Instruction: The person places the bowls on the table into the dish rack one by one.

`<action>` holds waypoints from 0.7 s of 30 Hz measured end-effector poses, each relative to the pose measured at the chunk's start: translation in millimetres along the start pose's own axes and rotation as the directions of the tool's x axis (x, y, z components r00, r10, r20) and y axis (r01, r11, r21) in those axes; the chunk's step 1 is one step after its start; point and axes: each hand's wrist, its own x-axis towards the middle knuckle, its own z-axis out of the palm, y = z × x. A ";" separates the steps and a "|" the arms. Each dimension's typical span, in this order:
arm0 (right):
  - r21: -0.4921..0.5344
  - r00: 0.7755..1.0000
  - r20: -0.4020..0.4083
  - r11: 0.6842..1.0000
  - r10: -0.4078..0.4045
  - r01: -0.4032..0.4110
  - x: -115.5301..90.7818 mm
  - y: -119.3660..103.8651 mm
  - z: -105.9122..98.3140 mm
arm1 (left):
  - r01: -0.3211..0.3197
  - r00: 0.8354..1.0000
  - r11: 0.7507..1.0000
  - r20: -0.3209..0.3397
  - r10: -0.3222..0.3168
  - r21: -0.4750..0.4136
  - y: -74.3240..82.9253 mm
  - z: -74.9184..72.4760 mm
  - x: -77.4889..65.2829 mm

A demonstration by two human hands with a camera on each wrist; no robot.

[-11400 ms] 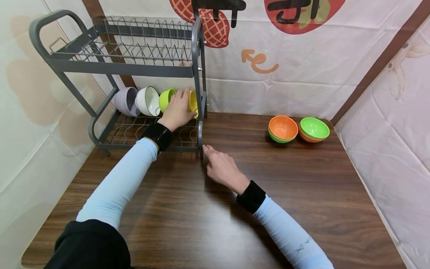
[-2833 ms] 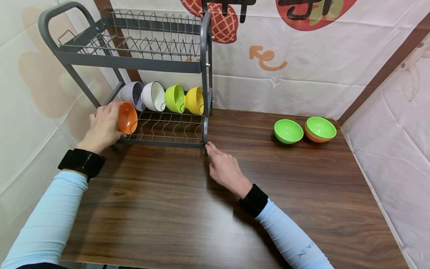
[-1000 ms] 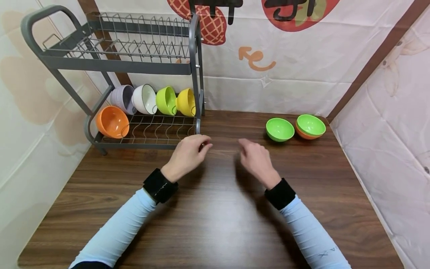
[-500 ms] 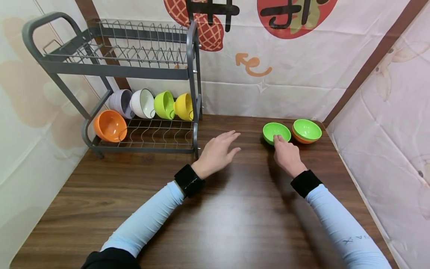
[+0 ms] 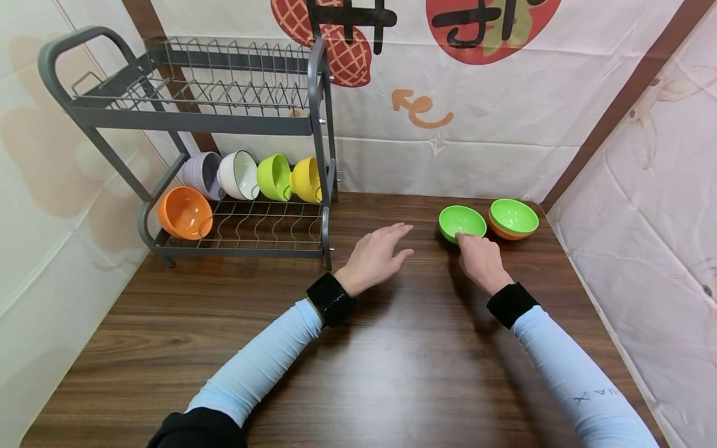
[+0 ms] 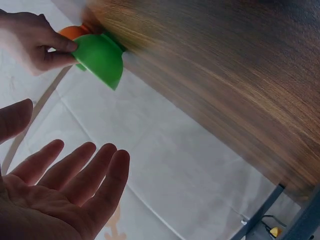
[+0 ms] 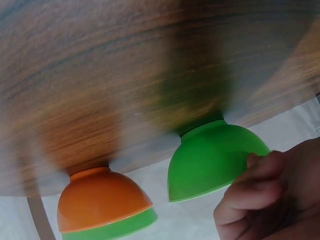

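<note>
My right hand (image 5: 483, 262) pinches the near rim of a green bowl (image 5: 462, 221) between thumb and fingers; the left wrist view shows this grip from the side. That bowl stands upright on the table, and in the right wrist view its green side (image 7: 215, 155) meets my curled fingers. My left hand (image 5: 374, 258) hovers over the table between rack and bowl, fingers extended and thumb apart. Nothing lies in its palm (image 6: 60, 205). Right beside the pinched bowl, another green bowl (image 5: 513, 215) sits inside an orange bowl (image 7: 102, 200).
A grey two-tier dish rack (image 5: 190, 121) stands at the left. Its lower tier bears an orange bowl (image 5: 185, 213) in front and lilac (image 5: 201, 175), white (image 5: 238, 175), lime (image 5: 274, 177) and yellow (image 5: 306, 179) bowls behind. Fabric walls (image 5: 386, 162) enclose the wooden table (image 5: 336, 373).
The orange bowl went from the right-hand stack to the rack's front left, released by my left hand. Both hands then moved right; my right hand left the rack post and took the green bowl's rim.
</note>
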 end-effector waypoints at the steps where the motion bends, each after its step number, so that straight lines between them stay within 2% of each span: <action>1: 0.004 1.000 0.000 1.000 0.003 -0.003 -0.7 -0.4 0.1 | 0.000 1.000 1.000 0.000 0.000 -0.001 0.0 0.3 -0.1; 21: 0.096 0.993 -0.085 0.993 0.083 -0.075 -27.0 -36.7 -17.9 | 0.045 0.999 0.996 0.008 -0.044 -0.080 -10.1 0.2 1.6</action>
